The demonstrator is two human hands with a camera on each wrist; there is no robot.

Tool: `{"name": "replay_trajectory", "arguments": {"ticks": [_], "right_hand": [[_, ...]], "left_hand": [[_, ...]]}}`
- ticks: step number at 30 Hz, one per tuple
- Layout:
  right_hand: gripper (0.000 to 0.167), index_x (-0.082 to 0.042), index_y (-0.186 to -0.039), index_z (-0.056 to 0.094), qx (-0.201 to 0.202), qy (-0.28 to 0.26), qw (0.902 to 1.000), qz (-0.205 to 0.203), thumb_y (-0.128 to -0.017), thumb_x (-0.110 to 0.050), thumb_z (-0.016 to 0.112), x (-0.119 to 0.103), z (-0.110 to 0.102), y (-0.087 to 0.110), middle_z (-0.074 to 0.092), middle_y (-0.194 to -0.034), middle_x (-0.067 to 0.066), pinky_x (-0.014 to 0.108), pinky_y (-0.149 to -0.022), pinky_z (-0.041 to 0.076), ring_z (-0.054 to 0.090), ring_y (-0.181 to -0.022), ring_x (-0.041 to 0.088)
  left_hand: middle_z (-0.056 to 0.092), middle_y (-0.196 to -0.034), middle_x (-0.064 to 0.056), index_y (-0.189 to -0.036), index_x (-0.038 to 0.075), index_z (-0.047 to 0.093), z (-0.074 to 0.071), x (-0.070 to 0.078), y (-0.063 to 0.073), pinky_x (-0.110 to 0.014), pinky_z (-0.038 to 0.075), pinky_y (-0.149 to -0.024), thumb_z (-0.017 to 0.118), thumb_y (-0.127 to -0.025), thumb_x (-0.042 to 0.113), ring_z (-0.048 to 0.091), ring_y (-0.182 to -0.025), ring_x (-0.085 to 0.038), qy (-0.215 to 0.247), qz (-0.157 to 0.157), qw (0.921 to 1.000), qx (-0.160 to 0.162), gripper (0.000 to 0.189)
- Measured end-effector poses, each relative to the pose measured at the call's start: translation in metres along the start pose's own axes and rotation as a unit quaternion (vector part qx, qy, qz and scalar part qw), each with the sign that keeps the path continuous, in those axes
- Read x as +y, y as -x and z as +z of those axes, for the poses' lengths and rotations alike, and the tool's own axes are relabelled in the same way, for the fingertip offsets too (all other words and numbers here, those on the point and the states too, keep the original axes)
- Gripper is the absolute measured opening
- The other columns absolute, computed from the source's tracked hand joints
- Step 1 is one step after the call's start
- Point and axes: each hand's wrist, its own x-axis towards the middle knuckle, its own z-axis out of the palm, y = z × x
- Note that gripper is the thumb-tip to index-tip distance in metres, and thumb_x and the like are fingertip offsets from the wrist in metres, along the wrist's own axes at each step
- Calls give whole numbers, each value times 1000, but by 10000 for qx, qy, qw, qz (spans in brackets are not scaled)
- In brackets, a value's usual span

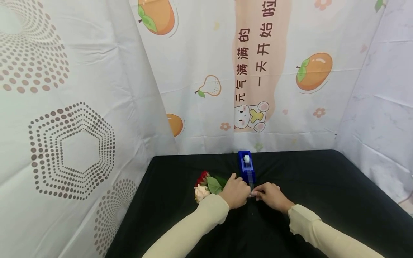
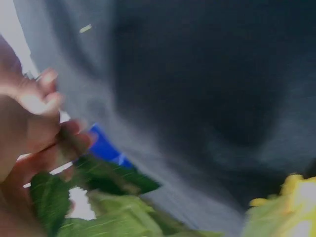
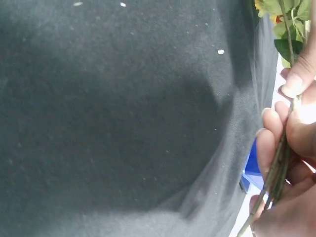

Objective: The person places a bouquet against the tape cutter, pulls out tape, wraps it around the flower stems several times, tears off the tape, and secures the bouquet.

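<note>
In the head view a small bunch of flowers has a red rose, a pale rose and green leaves at its left end. My left hand grips the stems just right of these leaves. The thin stems show bundled together in the right wrist view. Close beside it, my right hand pinches the stems with its fingertips. A clear strip of tape runs from a blue tape dispenser down to the fingers; its end is hidden there.
Black cloth covers the table. The tape dispenser stands just beyond the hands, near the table's far edge. Small pale scraps lie on the cloth. Printed white curtains hang behind and at both sides.
</note>
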Motion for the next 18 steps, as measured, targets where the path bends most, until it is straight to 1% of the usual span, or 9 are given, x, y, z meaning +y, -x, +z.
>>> {"name": "replay_trajectory", "arguments": {"ticks": [2, 4, 6, 8, 10, 12, 13, 15, 18], "right_hand": [[15, -15, -93, 79, 41, -44, 10000, -52, -100, -17, 67, 1, 0, 1, 67, -76, -8, 30, -69, 45, 58, -68, 6], [14, -14, -95, 79, 130, -26, 9998, -137, -100, -16, 67, 2, 0, 2, 68, -77, -9, 30, -69, 45, 58, -69, 5], [13, -14, -96, 80, 258, 62, 9993, -246, -100, -14, 67, 4, 0, 3, 68, -78, -10, 32, -70, 45, 58, -69, 4], [12, -16, -98, 80, 372, 193, 9987, -303, -99, -15, 68, 5, 1, 4, 68, -79, -13, 36, -76, 45, 59, -70, 1], [12, -17, -98, 80, 454, 282, 9980, -326, -99, -16, 68, 6, 1, 3, 67, -78, -15, 41, -80, 43, 59, -70, 1], [12, -19, -98, 80, 514, 366, 9974, -339, -99, -18, 69, 7, 1, 2, 67, -78, -17, 44, -83, 41, 60, -71, 0], [12, -19, -98, 80, 538, 373, 9973, -335, -99, -18, 69, 7, 3, 2, 67, -79, -17, 45, -84, 41, 60, -72, 0], [12, -19, -97, 80, 594, 377, 9970, -321, -99, -18, 69, 7, 5, 2, 67, -78, -17, 45, -84, 41, 60, -72, 0], [11, -19, -97, 80, 635, 387, 9967, -314, -98, -18, 69, 5, 7, 3, 66, -78, -17, 43, -81, 42, 58, -70, 0]], "left_hand": [[62, -68, 10, -69, 28, 64, -4, -4, -5, -36, 38, -86, 72, -96, 34, 55, -70, -10, 600, -216, 9976, -276, 28], [53, -57, 9, -61, 25, 58, -8, -8, -10, -34, 35, -81, 68, -98, 35, 52, -62, -9, 1251, -394, 9899, -543, 40], [46, -50, 8, -57, 21, 55, -9, -11, -14, -33, 34, -78, 64, -101, 40, 49, -56, -10, 1958, -552, 9757, -820, 49], [47, -49, 8, -56, 19, 58, -12, -14, -14, -32, 35, -77, 62, -102, 43, 49, -55, -8, 2643, -699, 9558, -1079, 52], [53, -52, 10, -62, 18, 65, -15, -17, -14, -30, 40, -79, 63, -102, 42, 53, -58, -6, 3090, -810, 9390, -1275, 46], [60, -58, 11, -71, 19, 72, -17, -18, -14, -29, 45, -80, 64, -102, 37, 57, -62, -5, 3284, -875, 9305, -1363, 37], [62, -61, 11, -75, 19, 75, -17, -17, -13, -29, 47, -80, 66, -102, 34, 59, -64, -5, 3267, -878, 9316, -1326, 32], [63, -63, 12, -77, 21, 76, -14, -16, -12, -30, 48, -80, 67, -101, 31, 59, -66, -5, 3049, -827, 9417, -1160, 28], [60, -61, 9, -68, 21, 71, -7, -12, -9, -32, 45, -80, 66, -101, 31, 58, -65, -8, 2514, -703, 9619, -812, 35]]}}
